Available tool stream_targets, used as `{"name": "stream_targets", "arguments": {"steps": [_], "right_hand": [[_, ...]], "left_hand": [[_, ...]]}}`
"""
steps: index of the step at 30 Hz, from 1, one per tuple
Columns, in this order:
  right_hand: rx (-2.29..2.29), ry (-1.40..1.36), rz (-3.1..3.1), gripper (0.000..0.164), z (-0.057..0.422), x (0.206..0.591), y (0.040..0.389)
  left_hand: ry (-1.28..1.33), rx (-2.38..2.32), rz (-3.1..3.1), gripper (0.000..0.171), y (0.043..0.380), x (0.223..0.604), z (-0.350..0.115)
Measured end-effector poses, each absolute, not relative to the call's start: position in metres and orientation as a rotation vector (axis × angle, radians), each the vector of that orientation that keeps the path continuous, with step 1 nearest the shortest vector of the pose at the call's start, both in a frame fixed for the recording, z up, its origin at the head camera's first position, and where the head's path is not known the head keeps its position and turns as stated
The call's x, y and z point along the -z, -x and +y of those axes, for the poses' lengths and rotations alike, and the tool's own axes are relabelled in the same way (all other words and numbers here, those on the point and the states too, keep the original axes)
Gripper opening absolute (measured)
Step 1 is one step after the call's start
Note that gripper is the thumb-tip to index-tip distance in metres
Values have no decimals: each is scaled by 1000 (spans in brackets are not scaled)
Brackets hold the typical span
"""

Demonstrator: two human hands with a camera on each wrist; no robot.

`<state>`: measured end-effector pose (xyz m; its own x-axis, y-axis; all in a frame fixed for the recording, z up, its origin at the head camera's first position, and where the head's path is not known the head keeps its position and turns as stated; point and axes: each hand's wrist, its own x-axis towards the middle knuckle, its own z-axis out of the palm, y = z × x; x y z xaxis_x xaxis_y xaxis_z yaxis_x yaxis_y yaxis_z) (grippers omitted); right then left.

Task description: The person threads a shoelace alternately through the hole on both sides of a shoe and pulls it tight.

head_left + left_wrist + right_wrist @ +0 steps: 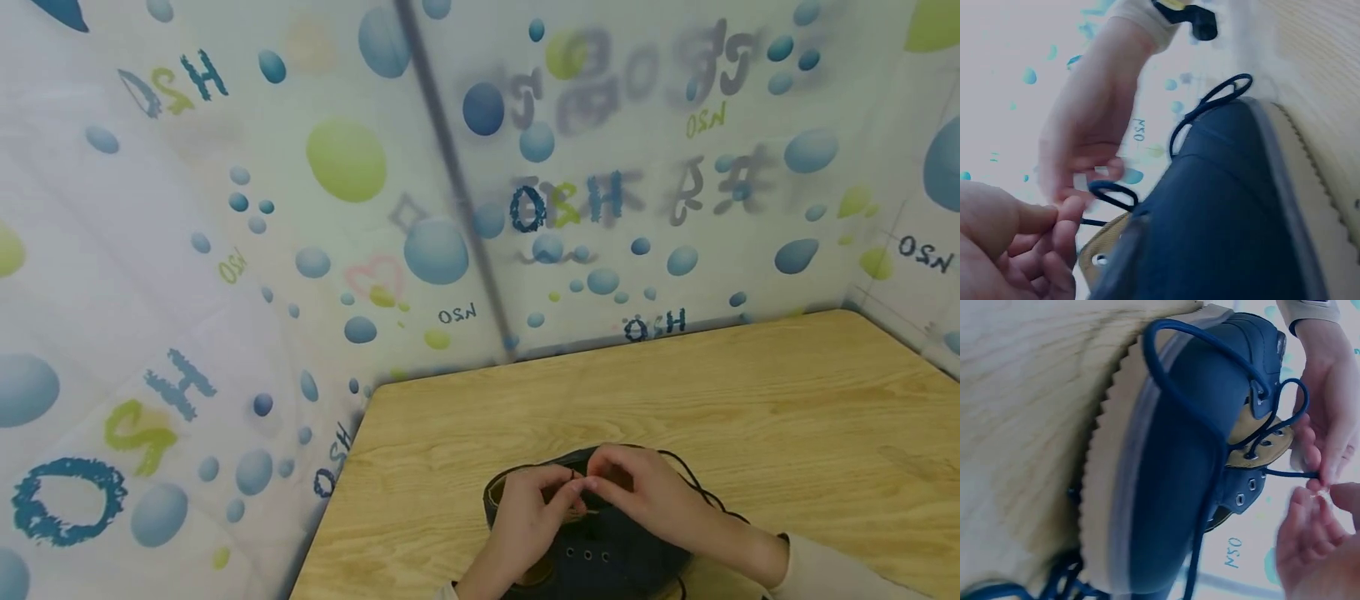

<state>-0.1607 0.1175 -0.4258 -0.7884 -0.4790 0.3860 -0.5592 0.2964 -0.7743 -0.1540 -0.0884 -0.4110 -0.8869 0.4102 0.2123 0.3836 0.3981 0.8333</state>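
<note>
A dark blue lace-up shoe (615,546) with a pale ridged sole (1107,481) lies on the table under both hands. One of its eyelet flaps is folded out, showing a tan inner side (1259,447) with the dark shoelace (1291,474) threaded through. My left hand (525,512) pinches this lace between thumb and forefinger near its end. Fingertip to fingertip with it, my right hand (660,496) pinches at the very tip of the lace, with its other fingers curved. Another row of eyelets (588,554) on the shoe faces the head camera.
The wooden table (750,417) extends behind and to the right of the shoe. A loose lace loop (701,487) trails over the shoe's right side, and more dark lace (1054,581) lies beside the sole. A printed curtain (337,250) hangs along the table's back and left edges.
</note>
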Motion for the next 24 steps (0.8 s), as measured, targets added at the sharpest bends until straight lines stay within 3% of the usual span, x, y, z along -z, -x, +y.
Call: {"name": "stream_targets", "arguments": {"steps": [4, 10, 24], "right_hand": [[-1488, -1112, -2552, 10, 122, 439, 162], [-1375, -1166, -2549, 4, 122, 449, 167], [-1083, -1219, -2469, 12, 119, 450, 162]], "left_hand": [[-624, -1708, 2536, 29, 157, 402, -91], [-590, -1974, 2492, 25, 160, 382, -94], [-1422, -2388, 2535, 28, 157, 319, -118]]}}
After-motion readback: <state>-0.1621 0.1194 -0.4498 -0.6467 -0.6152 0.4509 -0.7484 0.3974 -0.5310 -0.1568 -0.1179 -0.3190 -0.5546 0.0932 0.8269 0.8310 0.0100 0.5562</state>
